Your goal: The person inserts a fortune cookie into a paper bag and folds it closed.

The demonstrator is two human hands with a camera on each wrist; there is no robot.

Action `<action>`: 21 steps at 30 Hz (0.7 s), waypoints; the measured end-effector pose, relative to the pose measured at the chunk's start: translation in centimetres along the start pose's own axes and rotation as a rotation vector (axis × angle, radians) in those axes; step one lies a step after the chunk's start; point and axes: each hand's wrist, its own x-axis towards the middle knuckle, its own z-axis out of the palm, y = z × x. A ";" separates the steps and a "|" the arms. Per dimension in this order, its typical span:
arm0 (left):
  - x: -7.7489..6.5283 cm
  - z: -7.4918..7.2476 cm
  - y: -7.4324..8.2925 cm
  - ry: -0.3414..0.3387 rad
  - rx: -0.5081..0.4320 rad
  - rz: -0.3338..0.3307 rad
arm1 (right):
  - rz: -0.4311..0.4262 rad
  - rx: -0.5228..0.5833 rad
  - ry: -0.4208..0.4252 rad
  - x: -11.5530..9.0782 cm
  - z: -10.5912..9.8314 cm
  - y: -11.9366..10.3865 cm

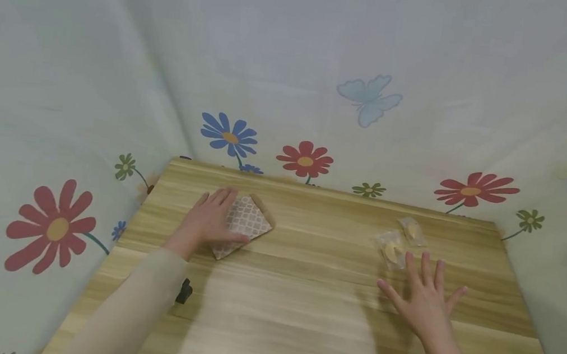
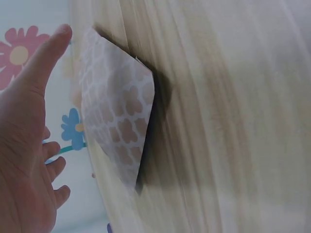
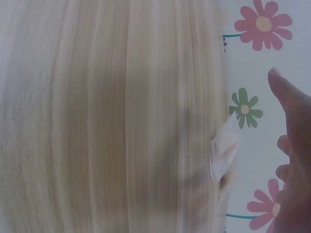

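Note:
A flat piece with a brown-and-white lattice pattern and a plain brown edge, perhaps a paper pouch (image 1: 252, 216), lies on the wooden table toward the back left. Over its left part is my left hand (image 1: 209, 221), thumb spread and covering some of it. In the left wrist view this hand (image 2: 24, 131) looks apart from the patterned piece (image 2: 119, 104). On the right, my right hand (image 1: 426, 305) hovers with fingers spread and holds nothing. Just beyond its fingertips lie two small clear packets, a nearer one (image 1: 391, 249) and a farther one (image 1: 412, 231), with pale yellow pieces inside.
The wood-grain table (image 1: 304, 291) meets a pale curtain (image 1: 284, 48) printed with flowers and a butterfly, behind and at both sides. A small black object (image 1: 184, 291) shows beside the left sleeve (image 1: 136, 299).

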 end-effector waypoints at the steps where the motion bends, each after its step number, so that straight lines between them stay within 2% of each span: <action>1: 0.2 -0.1 0.1 -0.002 -0.010 0.002 | -0.001 0.002 -0.002 0.0 0.0 -0.1; 6: 0.9 0.2 0.5 -0.027 -0.014 -0.017 | -0.014 0.021 -0.003 0.1 0.3 -0.5; 11: 1.2 1.2 0.6 -0.037 -0.042 -0.041 | -0.022 0.029 -0.001 0.1 0.6 -0.9; 21: 1.3 2.8 0.7 -0.022 -0.082 -0.054 | -0.027 0.053 -0.020 -0.1 1.3 -1.0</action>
